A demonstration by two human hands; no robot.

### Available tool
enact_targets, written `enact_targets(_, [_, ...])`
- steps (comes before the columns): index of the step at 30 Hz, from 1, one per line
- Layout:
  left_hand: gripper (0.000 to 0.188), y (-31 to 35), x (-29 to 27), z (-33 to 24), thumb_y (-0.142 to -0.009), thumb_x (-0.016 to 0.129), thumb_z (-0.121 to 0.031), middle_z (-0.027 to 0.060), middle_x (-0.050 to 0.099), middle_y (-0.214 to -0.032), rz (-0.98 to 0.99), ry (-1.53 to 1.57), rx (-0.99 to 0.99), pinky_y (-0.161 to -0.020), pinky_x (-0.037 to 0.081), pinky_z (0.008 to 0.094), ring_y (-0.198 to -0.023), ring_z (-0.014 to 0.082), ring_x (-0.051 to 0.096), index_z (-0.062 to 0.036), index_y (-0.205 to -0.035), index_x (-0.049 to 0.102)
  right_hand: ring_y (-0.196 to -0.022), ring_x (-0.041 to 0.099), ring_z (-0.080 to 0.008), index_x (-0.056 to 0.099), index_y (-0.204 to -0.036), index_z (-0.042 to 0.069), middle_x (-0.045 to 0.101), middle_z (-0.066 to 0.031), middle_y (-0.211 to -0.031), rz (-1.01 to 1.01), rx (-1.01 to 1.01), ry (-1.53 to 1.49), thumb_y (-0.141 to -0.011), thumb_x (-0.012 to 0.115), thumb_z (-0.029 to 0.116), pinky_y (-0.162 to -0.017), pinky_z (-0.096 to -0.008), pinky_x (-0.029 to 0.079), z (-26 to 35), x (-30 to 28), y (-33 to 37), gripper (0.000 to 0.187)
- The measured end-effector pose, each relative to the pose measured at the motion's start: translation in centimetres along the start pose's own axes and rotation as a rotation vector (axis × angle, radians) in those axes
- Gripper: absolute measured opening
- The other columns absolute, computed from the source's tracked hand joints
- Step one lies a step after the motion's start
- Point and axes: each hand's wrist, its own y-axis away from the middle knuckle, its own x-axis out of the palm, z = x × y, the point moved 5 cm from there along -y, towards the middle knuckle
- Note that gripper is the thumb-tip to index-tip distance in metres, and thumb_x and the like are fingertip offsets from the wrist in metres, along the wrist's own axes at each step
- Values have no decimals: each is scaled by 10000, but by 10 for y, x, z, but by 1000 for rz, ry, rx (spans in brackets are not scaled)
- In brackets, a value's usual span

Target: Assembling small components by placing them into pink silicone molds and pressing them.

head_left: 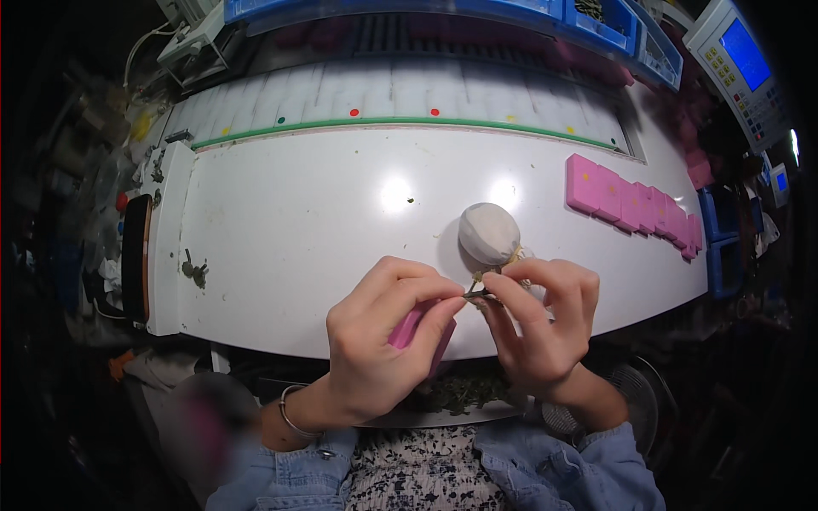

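My left hand (383,336) is curled around a small pink box (406,328), partly hidden by the fingers. Its thumb and forefinger also pinch one end of a thin dark sprig of dried leaf (477,295). Thumb and fingertips of my right hand (541,324) close on the sprig's other end, so the two hands almost meet over the table's front edge. Just beyond the right hand sits a round white cloth-covered ball (489,232) with yellowish string at its lower side. A tray of dark green dried leaves (460,393) lies below my hands, partly covered by them.
Pink boxes (630,204) stand in a row on the right of the white table (290,221). Leaf scraps (196,272) lie at left. A green-edged strip (400,121) and blue bins (613,25) line the back. A display unit (743,64) is at far right.
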Motion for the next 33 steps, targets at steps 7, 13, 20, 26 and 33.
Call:
enact_targets(7, [198,7,3,-1,-663,696,86,100,584,-785,-95,-23,265,-547,482,273,-664,188,589,13,-838,641,-877,545,-117,575,-1039,-10,605,-78,-950,339,912,-1222,-776,674,55,-752,-263,444,-34,16,17,289])
enact_targets(13, [211,7,7,-5,-658,714,72,98,580,-784,-91,-27,301,-539,478,267,-672,197,585,20,-848,639,-860,570,-89,581,-970,-11,610,-40,-921,364,1038,-1457,-826,618,23,-768,-222,450,-32,24,26,152])
enact_targets(20, [220,7,6,-3,-642,732,57,91,574,-771,-78,-63,274,-526,466,266,-656,195,573,13,-835,633,-838,564,-74,592,-963,-6,615,-35,-907,334,1066,-1460,-823,628,27,-754,-212,448,-31,23,27,148])
enact_targets(26, [214,8,12,-7,-633,736,42,84,572,-770,-76,-138,323,-551,467,285,-674,208,570,4,-810,624,-818,538,-64,609,-934,-9,616,-26,-896,351,987,-1385,-820,627,28,-721,-197,424,-31,20,29,121])
enact_targets(33, [127,6,11,-7,-698,700,35,93,591,-773,10,-92,122,-573,472,266,-673,180,584,12,-795,620,-760,491,-53,618,-891,7,610,-3,-864,345,906,-1224,-790,647,41,-645,-200,369,-33,19,28,110])
